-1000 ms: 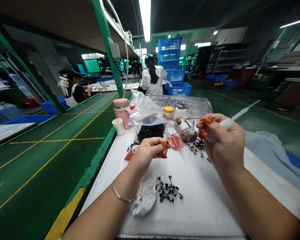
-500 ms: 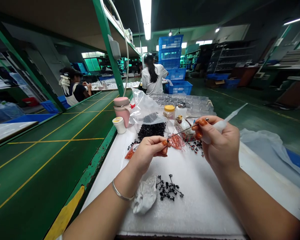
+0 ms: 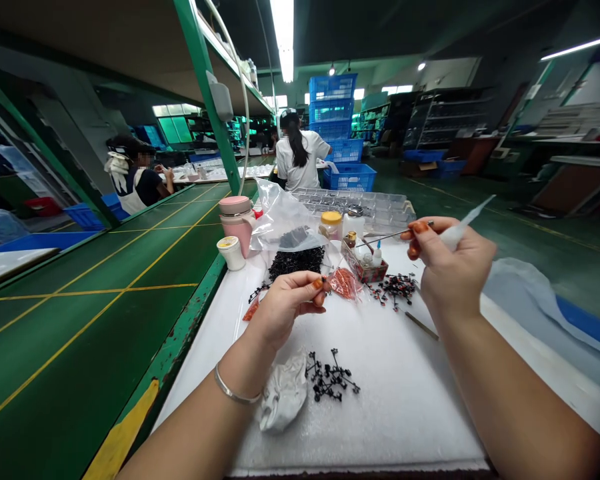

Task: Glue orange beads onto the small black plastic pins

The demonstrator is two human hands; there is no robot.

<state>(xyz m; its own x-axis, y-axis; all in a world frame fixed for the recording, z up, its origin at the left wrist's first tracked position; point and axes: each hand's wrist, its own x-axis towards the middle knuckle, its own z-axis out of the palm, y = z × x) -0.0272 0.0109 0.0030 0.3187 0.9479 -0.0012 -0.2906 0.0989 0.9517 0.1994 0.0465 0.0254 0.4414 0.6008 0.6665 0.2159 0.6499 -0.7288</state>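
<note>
My left hand (image 3: pixel 291 299) is closed, its thumb and finger pinching a small black part (image 3: pixel 324 280) that is mostly hidden by the fingertips. Over to the right, my right hand (image 3: pixel 453 270) grips a thin dark rod (image 3: pixel 387 236), which points left towards the other hand without touching it. Tucked in the same hand is a translucent white squeeze bottle (image 3: pixel 451 236) with a long tapered nozzle. Below my left hand lie several loose black parts (image 3: pixel 333 379) with thin stems, beside a crumpled white cloth (image 3: pixel 284 395).
Beyond my hands are a black parts heap (image 3: pixel 295 261), an orange bag (image 3: pixel 344 283), a small box (image 3: pixel 373 272) of bottles, black-and-orange parts (image 3: pixel 399 287) and a metal strip (image 3: pixel 421 325). A pink mug (image 3: pixel 237 223) stands left, beside the green conveyor (image 3: pixel 95 327). Two people sit farther off.
My right hand has drawn the rod away to the right, so its tip has left the part in my left hand. The view has shifted slightly, showing the small box and metal strip more fully.
</note>
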